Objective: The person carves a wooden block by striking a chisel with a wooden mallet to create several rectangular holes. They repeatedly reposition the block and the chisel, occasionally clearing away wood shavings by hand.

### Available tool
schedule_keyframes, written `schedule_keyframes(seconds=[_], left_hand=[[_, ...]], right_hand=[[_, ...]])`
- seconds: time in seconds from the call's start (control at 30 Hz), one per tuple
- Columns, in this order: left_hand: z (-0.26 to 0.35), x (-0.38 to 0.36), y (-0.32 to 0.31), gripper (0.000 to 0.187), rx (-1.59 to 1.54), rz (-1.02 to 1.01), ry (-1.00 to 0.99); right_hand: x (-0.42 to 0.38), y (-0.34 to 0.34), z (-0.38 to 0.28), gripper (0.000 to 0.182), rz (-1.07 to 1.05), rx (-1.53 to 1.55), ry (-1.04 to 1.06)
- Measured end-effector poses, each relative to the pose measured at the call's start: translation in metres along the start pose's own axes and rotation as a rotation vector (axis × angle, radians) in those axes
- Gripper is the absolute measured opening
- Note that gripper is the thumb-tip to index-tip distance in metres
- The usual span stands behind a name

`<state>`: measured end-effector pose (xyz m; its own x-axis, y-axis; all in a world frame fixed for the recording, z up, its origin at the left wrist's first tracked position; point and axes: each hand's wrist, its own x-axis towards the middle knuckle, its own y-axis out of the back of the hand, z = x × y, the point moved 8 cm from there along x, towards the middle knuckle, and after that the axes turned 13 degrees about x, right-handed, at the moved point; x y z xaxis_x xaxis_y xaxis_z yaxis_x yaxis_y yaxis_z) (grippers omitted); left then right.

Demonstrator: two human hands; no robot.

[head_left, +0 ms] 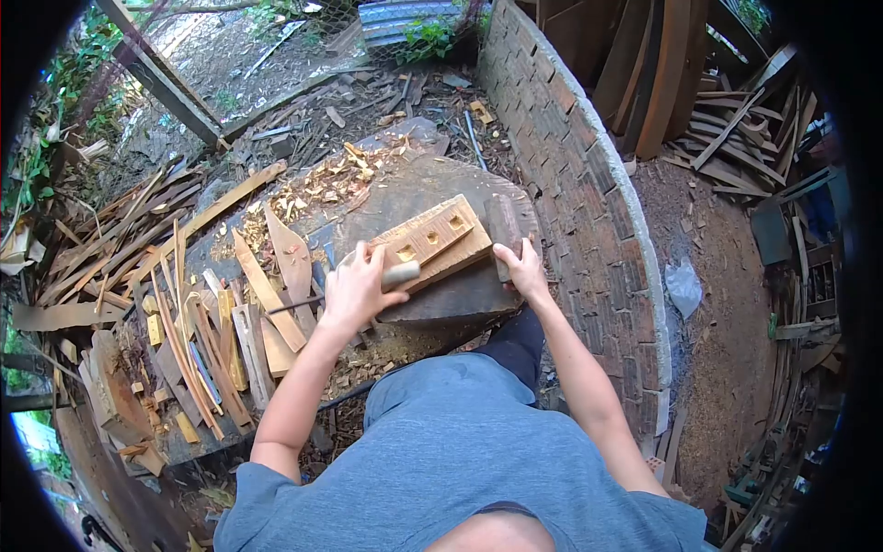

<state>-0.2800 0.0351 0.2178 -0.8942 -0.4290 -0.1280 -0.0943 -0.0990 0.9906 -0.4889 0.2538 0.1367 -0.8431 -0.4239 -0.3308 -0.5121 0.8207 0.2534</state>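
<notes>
A light wooden block (474,241) with three carved holes lies at a slant on a round tree stump (368,217). My left hand (354,287) is closed around a chisel (402,273) just over the block's near-left end. The chisel's pale round handle points right, and its thin dark shaft sticks out to the left. Beside the block's right end, my right hand (523,268) grips the near end of a dark, worn wooden piece (503,221), which looks like a mallet or billet. The fingers partly hide its near end.
Wood chips (313,189) cover the ground behind and left of the stump. Offcuts and boards (262,285) lie to the left. A curved brick wall (607,221) runs close on the right, with a plastic bag (682,287) beyond it.
</notes>
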Motion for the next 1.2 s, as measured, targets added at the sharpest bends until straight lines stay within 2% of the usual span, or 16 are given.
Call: schedule_keyframes(seconds=[0.2,0.33,0.4,0.43,0.47,0.53,0.57,0.6,0.67,0.73,0.8,0.93,1.0,1.07,1.13,1.2], left_hand=[[-0.012,-0.017,-0.016,0.077,0.048,0.093,0.153],[-0.019,-0.011,-0.014,0.072,0.007,-0.029,0.135],[-0.019,-0.012,-0.009,0.067,-0.206,-0.001,0.098],[-0.019,-0.012,-0.019,0.065,-0.462,-0.163,0.105],[-0.019,-0.015,-0.020,0.065,-0.464,-0.165,0.100],[-0.005,-0.034,-0.040,0.066,-1.040,-0.421,0.109],[0.006,-0.041,-0.032,0.070,-1.229,-0.412,0.070],[0.010,-0.046,-0.035,0.070,-1.231,-0.408,0.091],[0.027,-0.061,-0.045,0.081,-1.784,-0.606,0.201],[0.032,-0.073,-0.088,0.080,-2.002,-0.844,0.365],[0.028,-0.078,-0.109,0.078,-1.962,-0.836,0.505],[0.021,-0.064,-0.078,0.076,-1.710,-0.729,0.336],[0.006,-0.048,-0.044,0.073,-1.004,-0.623,0.145],[-0.008,-0.031,-0.016,0.066,-0.506,0.034,0.014],[-0.010,-0.020,-0.003,0.066,-0.216,-0.023,0.078],[-0.011,-0.014,-0.009,0.060,-0.147,-0.044,0.092]], right_hand=[[-0.004,0.001,-0.003,0.054,-0.016,-0.063,-0.021],[0.002,0.000,0.005,0.053,-0.050,-0.019,0.005],[-0.001,-0.002,0.000,0.053,-0.047,-0.022,0.015],[-0.003,0.001,-0.001,0.054,-0.034,-0.027,0.015],[-0.003,0.003,-0.001,0.054,-0.029,-0.028,0.013],[-0.003,0.002,0.000,0.055,-0.026,-0.032,0.015],[-0.002,0.002,0.002,0.055,-0.024,-0.021,0.015],[0.001,0.001,0.004,0.054,-0.040,-0.012,0.019],[0.001,0.001,0.005,0.052,-0.040,-0.009,-0.006],[0.001,-0.004,0.005,0.049,-0.078,0.010,-0.011],[0.000,-0.002,0.002,0.046,-0.073,0.047,0.003],[-0.001,0.001,0.000,0.045,-0.055,0.019,0.026],[0.000,-0.001,0.001,0.046,-0.055,0.025,0.046],[0.005,0.001,0.010,0.048,-0.065,0.000,0.006],[0.005,0.000,0.009,0.048,-0.061,0.005,0.027],[0.004,0.001,0.009,0.048,-0.051,-0.010,0.012]])
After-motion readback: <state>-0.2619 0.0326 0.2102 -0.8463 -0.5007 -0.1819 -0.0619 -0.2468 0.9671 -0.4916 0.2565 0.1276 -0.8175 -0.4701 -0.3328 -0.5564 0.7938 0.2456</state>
